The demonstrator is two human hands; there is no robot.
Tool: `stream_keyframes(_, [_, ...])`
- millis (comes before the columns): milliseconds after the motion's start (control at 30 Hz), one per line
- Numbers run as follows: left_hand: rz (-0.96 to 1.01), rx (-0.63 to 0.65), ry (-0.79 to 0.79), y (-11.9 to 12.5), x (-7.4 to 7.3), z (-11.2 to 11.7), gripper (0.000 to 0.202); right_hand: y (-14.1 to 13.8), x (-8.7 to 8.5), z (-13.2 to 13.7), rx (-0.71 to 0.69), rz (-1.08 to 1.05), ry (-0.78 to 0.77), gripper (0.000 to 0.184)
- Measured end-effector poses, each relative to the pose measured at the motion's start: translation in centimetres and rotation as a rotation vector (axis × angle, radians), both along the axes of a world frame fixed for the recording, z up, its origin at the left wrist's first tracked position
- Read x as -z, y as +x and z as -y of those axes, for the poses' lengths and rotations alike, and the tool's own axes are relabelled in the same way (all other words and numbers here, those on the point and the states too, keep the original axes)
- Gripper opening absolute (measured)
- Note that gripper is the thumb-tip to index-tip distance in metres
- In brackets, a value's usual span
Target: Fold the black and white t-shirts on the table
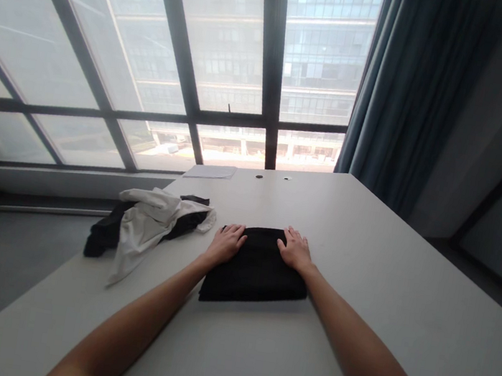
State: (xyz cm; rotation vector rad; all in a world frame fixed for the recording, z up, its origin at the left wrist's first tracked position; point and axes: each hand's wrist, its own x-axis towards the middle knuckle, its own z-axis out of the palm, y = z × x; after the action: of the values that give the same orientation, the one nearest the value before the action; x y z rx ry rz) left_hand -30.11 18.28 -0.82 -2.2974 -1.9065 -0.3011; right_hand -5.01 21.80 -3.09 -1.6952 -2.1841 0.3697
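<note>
A black garment (259,274), folded into a flat rectangle, lies on the white table (382,283) in front of me. My left hand (228,242) rests on its far left corner, fingers stretched out. On the far right corner lies my right hand (294,249), its fingers spread and pointing away from me. Both palms press down on the cloth, and neither hand grasps it. What kind of garment it is, I cannot tell from the folded shape.
A crumpled white cloth (149,223) lies over a black one (105,232) at the table's left edge, partly overhanging. White paper (210,172) and two small round fittings sit at the far end. Beyond stand large windows and a blue curtain (401,97).
</note>
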Motion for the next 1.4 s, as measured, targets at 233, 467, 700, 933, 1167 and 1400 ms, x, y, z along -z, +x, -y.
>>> stream_keyframes(233, [-0.017, 0.208, -0.016, 2.3, -0.9, 0.9, 0.053, 0.0, 0.1, -0.1, -0.001, -0.002, 0.004, 0.065])
stream_keyframes(467, [-0.011, 0.233, -0.122, 3.4, 0.9, 1.3, 0.062, 0.0, -0.1, 0.1, 0.003, -0.003, 0.003, 0.064])
stream_keyframes(700, [-0.021, 0.228, -0.114, 3.3, 0.7, 1.3, 0.063, 0.0, -0.1, 0.1, 0.006, -0.003, 0.007, 0.064])
stream_keyframes(933, [-0.019, 0.229, -0.094, 3.3, 0.9, 1.3, 0.062, 0.0, 0.0, 0.1, 0.003, 0.006, 0.011, 0.064])
stream_keyframes(1167, [-0.020, 0.222, -0.099, 3.4, 0.7, 1.4, 0.062, 0.0, 0.1, -0.1, 0.004, -0.002, 0.013, 0.064])
stream_keyframes(1400, [-0.025, 0.227, -0.093, 3.3, 0.9, 1.3, 0.062, 0.0, 0.0, 0.0, 0.004, -0.011, 0.000, 0.064])
